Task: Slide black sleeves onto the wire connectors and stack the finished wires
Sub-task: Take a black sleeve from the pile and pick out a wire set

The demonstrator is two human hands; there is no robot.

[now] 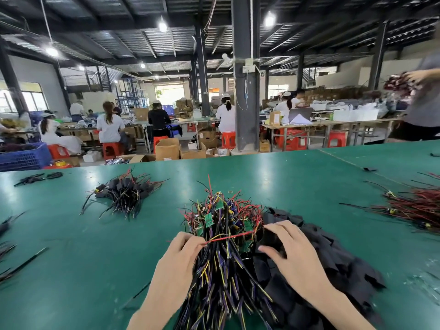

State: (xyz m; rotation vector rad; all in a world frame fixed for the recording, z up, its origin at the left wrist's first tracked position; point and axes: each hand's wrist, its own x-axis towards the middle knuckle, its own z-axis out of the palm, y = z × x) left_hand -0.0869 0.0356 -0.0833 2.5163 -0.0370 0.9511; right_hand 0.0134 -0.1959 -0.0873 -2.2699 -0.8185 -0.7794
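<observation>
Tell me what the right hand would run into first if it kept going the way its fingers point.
The right hand points left over the black sleeves, so it would probably first meet the wire pile with green boards, just ahead of it. Depth there is unclear.

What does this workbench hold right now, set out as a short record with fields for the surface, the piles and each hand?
Surface: green table
Centre pile: loose wires with small green boards
Right of it: heap of black sleeves
Far left: stack of sleeved wires
Far right: red and black wire bundle
Left hand: pinches a red wire from the centre pile
Right hand: on the black sleeves, fingers bent; grip unclear
</observation>
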